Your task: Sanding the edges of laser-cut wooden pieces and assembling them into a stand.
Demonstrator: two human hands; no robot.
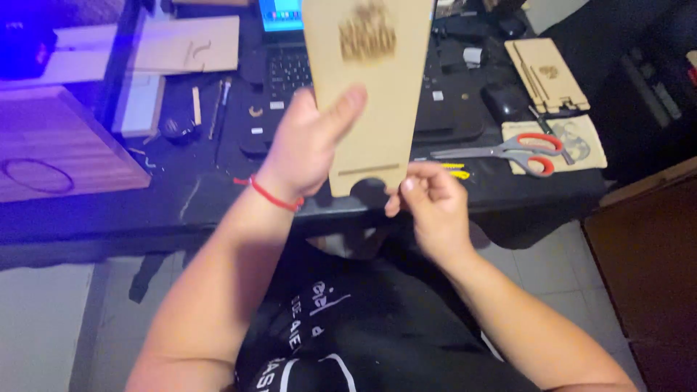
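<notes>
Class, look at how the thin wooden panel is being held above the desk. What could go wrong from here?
1. The panel is held up by the left hand along one edge, with the right hand only pinching its bottom; it might slip or twist.
2. If it drops, it could land on the laptop just behind.
3. Open scissors lie close to the right hand, which may brush the blades.

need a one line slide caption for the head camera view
Both hands, left hand and right hand, hold an engraved wooden panel upright over a black desk, scissors nearby.
</notes>
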